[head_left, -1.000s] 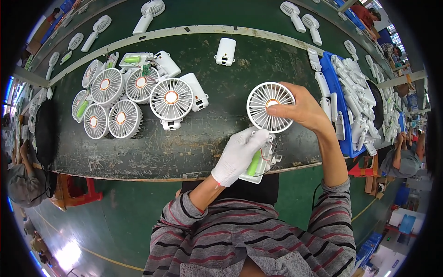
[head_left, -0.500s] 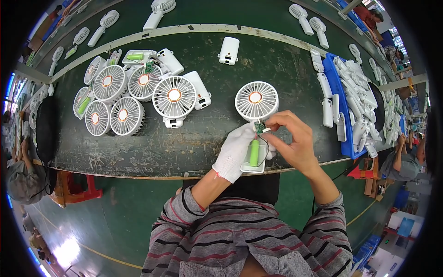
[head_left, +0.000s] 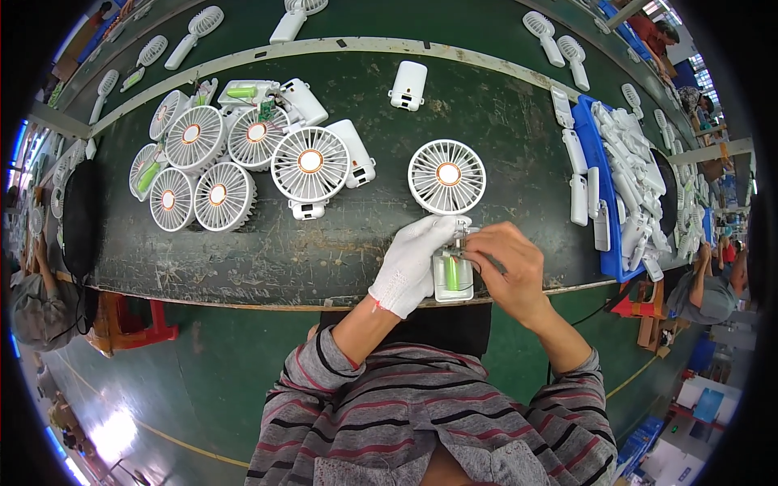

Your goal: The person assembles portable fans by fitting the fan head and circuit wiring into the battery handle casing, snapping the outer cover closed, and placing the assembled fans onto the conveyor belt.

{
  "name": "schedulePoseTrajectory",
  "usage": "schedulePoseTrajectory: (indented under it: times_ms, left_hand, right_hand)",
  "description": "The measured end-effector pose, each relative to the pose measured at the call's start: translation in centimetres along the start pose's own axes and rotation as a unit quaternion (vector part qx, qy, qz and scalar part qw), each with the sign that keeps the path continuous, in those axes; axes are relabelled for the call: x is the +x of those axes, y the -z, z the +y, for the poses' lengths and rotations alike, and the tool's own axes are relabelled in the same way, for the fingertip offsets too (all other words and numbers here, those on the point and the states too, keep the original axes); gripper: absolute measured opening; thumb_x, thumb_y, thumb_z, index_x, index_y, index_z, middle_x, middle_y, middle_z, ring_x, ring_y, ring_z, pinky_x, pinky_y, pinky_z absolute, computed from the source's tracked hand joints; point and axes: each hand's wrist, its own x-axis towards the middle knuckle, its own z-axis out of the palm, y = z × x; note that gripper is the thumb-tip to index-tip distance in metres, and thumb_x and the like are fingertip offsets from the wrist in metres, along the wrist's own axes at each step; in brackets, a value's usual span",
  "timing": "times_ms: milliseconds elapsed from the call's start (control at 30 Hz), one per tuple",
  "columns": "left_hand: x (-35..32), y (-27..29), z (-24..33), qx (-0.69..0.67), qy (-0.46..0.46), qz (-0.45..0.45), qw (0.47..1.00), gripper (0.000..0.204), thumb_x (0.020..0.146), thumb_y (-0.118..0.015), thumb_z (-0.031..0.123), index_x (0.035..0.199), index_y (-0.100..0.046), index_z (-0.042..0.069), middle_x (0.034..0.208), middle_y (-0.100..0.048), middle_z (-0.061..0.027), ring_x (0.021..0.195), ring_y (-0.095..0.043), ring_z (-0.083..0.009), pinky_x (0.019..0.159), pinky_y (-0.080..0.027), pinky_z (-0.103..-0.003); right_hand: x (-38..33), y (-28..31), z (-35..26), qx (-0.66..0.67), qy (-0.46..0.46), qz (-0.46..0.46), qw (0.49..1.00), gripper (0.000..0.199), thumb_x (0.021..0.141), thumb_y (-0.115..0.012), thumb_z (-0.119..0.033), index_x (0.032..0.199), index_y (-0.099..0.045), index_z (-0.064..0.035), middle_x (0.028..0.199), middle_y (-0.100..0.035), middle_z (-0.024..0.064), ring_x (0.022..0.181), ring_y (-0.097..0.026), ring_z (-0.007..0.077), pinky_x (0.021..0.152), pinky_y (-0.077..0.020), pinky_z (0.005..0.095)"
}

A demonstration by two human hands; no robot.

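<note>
A white handheld fan (head_left: 447, 180) lies in front of me, its round grille pointing away and its handle toward me. The handle's casing (head_left: 454, 297) is uncovered, and a green battery cell (head_left: 451, 274) with thin wires shows inside. My left hand (head_left: 408, 266), in a white glove, is closed around the handle's left side and upper end. My bare right hand (head_left: 512, 266) has its fingers pinched together at the handle's upper right, just above the battery. Whatever lies between those fingertips is hidden by them.
Several fans (head_left: 309, 162) are clustered at the left, some with batteries exposed. A white handle cover (head_left: 408, 85) lies beyond my fan. At the right a blue bin (head_left: 606, 235) holds many white casing parts, with loose covers (head_left: 579, 200) along its side. Finished-looking fans (head_left: 543, 36) rest on the far belt.
The small green circuit board seen between my fingers is now mostly out of sight at the handle's top. My right hand has turned and lowered against the casing. Fans on the far belt moved right.
</note>
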Motion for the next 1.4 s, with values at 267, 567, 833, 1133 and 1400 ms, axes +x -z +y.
schedulePoseTrajectory:
  times_ms: [267,567,833,1133,1400]
  left_hand:
    - [0.9,1.4,-0.9,-0.105,0.054,-0.008,0.993,0.026,0.093,-0.047,0.016,0.106,-0.051,-0.006,0.097,-0.059,-0.0164,0.086,-0.063,-0.027,0.076,-0.054,-0.044]
    - [1.2,1.7,-0.8,-0.113,0.09,-0.028,0.989,0.034,0.093,-0.046,0.019,0.111,-0.047,-0.01,0.101,-0.058,-0.0239,0.089,-0.063,-0.0391,0.078,-0.052,-0.049]
    - [1.3,1.7,-1.0,-0.103,0.079,0.007,0.992,0.034,0.092,-0.046,0.018,0.112,-0.044,-0.01,0.099,-0.058,-0.0256,0.086,-0.064,-0.0377,0.076,-0.053,-0.048]
    - [1.1,1.2,-0.5,-0.11,0.097,0.001,0.989,0.033,0.092,-0.045,0.016,0.112,-0.044,-0.01,0.1,-0.057,-0.0239,0.086,-0.063,-0.0363,0.075,-0.054,-0.048]
    - [0.9,0.9,-0.6,-0.13,0.082,0.027,0.988,0.03,0.092,-0.044,0.012,0.112,-0.044,-0.01,0.1,-0.056,-0.0204,0.088,-0.062,-0.0328,0.076,-0.054,-0.046]
  right_hand:
    - [-0.3,0.1,2.5,0.207,-0.274,-0.06,0.937,0.009,0.077,-0.065,0.005,0.084,-0.061,0.001,0.08,-0.062,0.0022,0.07,-0.055,0.006,0.06,-0.0435,0.0199]
    - [-0.2,0.2,2.7,0.202,-0.229,-0.036,0.951,0.011,0.074,-0.067,0.004,0.084,-0.069,-0.0006,0.076,-0.064,0.0019,0.068,-0.053,0.0067,0.058,-0.0394,0.0195]
    - [0.4,0.3,1.8,0.142,-0.2,-0.054,0.968,0.011,0.073,-0.065,0.007,0.08,-0.069,0.0003,0.078,-0.063,0.0053,0.071,-0.054,0.0105,0.057,-0.0402,0.0227]
    - [0.4,0.4,2.1,0.121,-0.168,-0.045,0.977,0.012,0.072,-0.065,0.008,0.081,-0.068,-0.0002,0.078,-0.063,0.0058,0.071,-0.055,0.0117,0.057,-0.0411,0.0232]
    - [1.3,0.6,1.7,0.065,-0.122,-0.078,0.987,0.011,0.071,-0.065,0.006,0.08,-0.066,-0.0004,0.075,-0.062,0.0084,0.07,-0.056,0.0215,0.06,-0.0453,0.0304]
